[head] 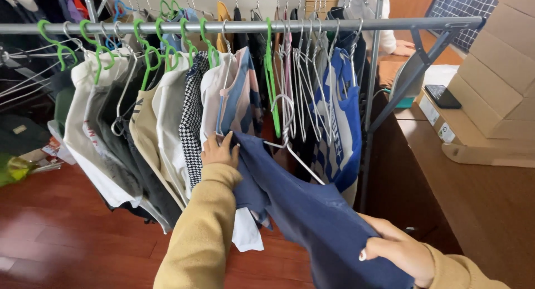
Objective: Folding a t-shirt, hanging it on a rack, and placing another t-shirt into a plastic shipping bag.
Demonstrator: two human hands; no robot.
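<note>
A dark blue garment (312,211) stretches between my two hands in front of a metal clothes rail (245,26). My left hand (219,151) grips the garment's upper edge, close to the hanging white and striped shirts (223,94). My right hand (398,245) clutches its lower end near the frame's bottom right. A bare silver wire hanger (290,134) sits against the garment's top, its hook pointing up below the rail. Both my sleeves are mustard yellow.
Many shirts hang on green (272,77) and silver hangers along the rail. A rack upright (372,94) stands right of the clothes. Cardboard boxes (496,72) and a phone (443,96) rest on a wooden counter (473,194). Another person's hand (402,47) shows behind the rack. Red-brown wooden floor (61,239) below.
</note>
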